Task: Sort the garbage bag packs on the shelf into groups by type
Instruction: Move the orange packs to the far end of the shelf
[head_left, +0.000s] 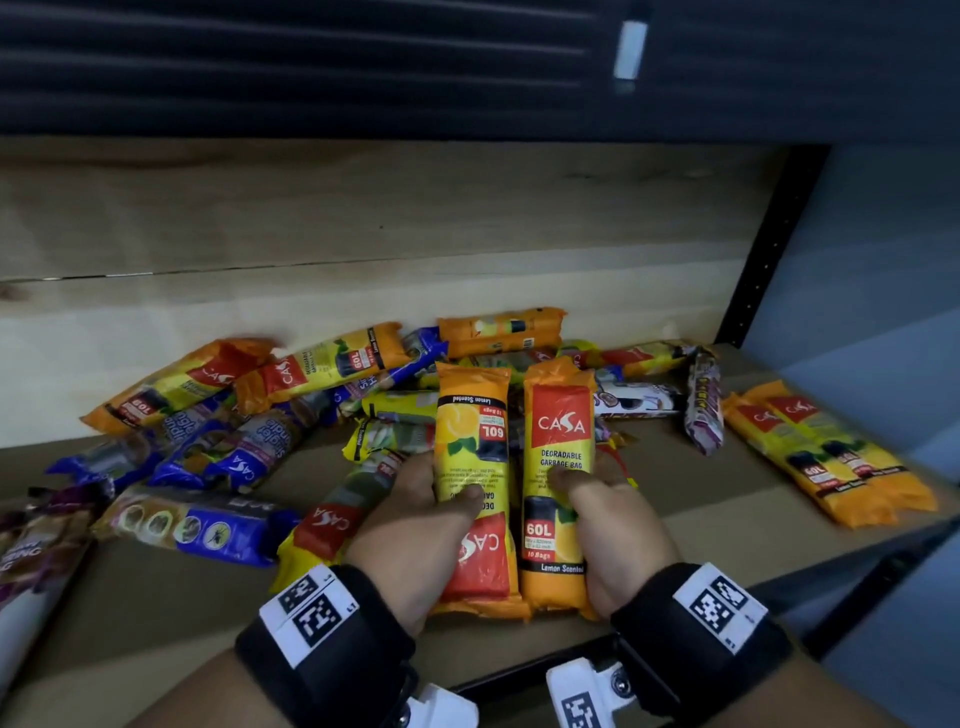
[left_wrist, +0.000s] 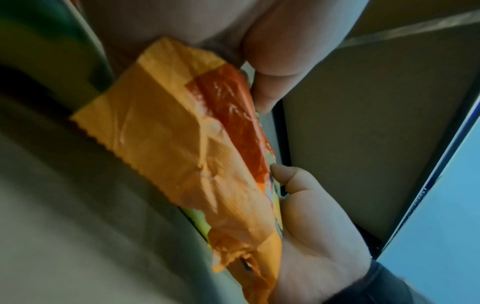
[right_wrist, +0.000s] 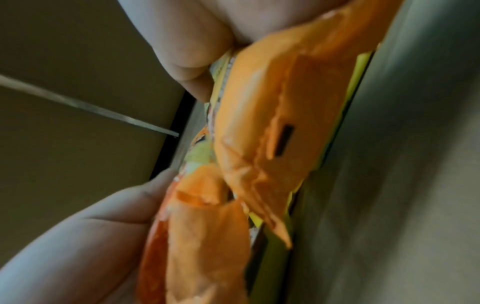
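Wooden shelf (head_left: 675, 499) carries scattered packs. Our left hand (head_left: 410, 525) grips one orange pack (head_left: 475, 467); our right hand (head_left: 613, 525) grips its twin (head_left: 558, 441), side by side.

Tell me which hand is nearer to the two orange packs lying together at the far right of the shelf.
Right. The right hand grips an orange pack just left of the two orange packs; the left hand, gripping another, is farther left.

Two orange Casa packs (head_left: 475, 483) are standing side by side, oppositely oriented; mixed packs (head_left: 249, 415) are lying heaped behind.
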